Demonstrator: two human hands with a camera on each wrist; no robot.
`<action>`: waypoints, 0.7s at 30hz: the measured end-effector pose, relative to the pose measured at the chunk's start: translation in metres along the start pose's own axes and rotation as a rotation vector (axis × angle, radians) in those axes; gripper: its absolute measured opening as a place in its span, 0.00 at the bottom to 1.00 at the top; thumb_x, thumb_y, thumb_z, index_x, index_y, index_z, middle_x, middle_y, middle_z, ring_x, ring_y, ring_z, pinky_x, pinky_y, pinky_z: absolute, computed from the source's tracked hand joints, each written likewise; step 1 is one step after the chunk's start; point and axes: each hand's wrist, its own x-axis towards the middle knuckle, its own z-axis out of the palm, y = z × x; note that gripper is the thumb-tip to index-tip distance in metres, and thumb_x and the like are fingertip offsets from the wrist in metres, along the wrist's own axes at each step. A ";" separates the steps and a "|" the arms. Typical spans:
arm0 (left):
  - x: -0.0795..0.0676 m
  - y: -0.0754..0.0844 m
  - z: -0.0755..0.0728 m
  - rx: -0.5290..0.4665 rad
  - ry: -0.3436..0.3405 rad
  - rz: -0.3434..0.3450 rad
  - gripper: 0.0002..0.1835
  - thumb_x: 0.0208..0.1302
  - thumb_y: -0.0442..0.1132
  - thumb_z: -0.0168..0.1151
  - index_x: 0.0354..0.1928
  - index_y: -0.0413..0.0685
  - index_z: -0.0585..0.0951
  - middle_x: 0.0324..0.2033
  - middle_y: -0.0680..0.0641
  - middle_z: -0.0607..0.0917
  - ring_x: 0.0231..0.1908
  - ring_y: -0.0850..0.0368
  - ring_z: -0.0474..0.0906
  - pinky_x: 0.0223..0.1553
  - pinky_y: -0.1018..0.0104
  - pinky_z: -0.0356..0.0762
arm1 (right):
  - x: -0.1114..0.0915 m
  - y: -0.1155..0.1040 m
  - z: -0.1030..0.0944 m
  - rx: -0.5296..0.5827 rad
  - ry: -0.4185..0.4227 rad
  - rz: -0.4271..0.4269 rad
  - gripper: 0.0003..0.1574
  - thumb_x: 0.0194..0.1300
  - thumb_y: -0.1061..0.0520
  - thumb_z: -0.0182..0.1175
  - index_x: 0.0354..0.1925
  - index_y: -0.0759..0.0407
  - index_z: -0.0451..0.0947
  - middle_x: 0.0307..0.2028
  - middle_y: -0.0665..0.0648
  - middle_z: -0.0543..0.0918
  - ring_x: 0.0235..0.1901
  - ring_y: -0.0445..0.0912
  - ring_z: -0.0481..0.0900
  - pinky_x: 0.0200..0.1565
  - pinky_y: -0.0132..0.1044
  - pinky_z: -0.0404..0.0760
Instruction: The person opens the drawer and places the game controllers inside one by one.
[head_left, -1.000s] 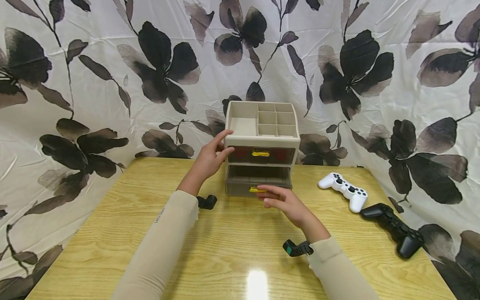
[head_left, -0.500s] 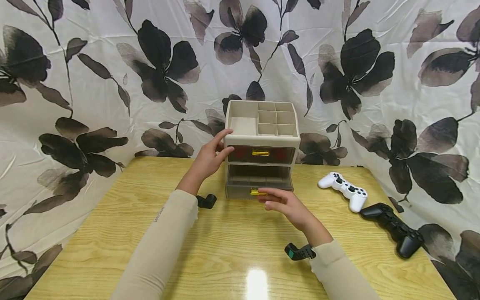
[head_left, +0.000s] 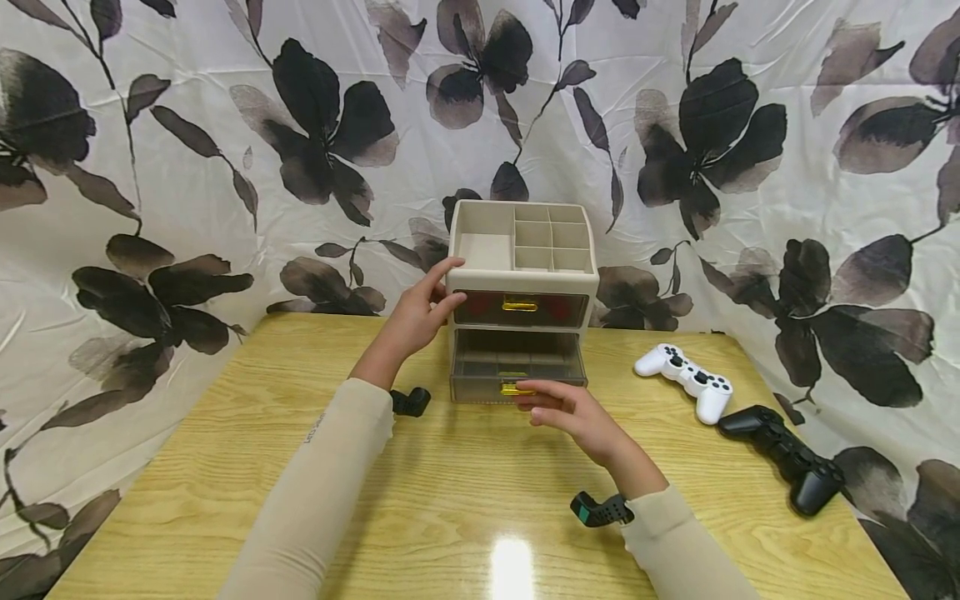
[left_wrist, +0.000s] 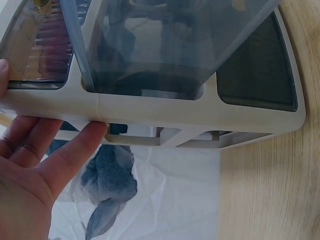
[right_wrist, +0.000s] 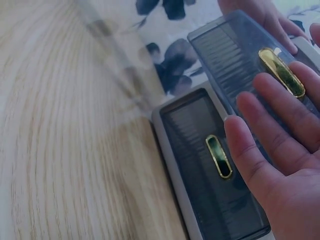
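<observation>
A cream desktop organizer (head_left: 525,282) stands at the back of the table, divided into compartments on top. Its upper smoky drawer (head_left: 483,312) is closed, with reddish contents (left_wrist: 52,50) showing through. Below it, the middle drawer (head_left: 476,389) juts out toward me, its tinted clear walls catching light. My right hand (head_left: 577,417) has its fingertips on that drawer's gold handle (right_wrist: 282,72), thumb at the view's edge. The left hand (head_left: 415,317) braces the organizer's left side, index finger at the top edge, thumb at the front. A dark bottom drawer (right_wrist: 192,165) stays closed.
To the right lie a white game controller (head_left: 686,379) and a black game controller (head_left: 783,458). The wooden table (head_left: 450,500) meets a floral cloth (head_left: 300,250) behind the organizer. A black wrist strap (head_left: 600,510) hangs under the right wrist.
The middle drawer has slid farther out toward me, its handle moving with my right hand. My left hand stays at the organizer's side.
</observation>
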 end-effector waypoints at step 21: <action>0.000 -0.002 0.004 0.001 0.019 0.005 0.29 0.70 0.54 0.53 0.71 0.76 0.58 0.37 0.44 0.78 0.33 0.48 0.76 0.35 0.59 0.75 | -0.023 -0.019 -0.015 -0.215 -0.026 -0.009 0.26 0.71 0.56 0.56 0.66 0.55 0.70 0.59 0.63 0.77 0.60 0.54 0.76 0.58 0.34 0.75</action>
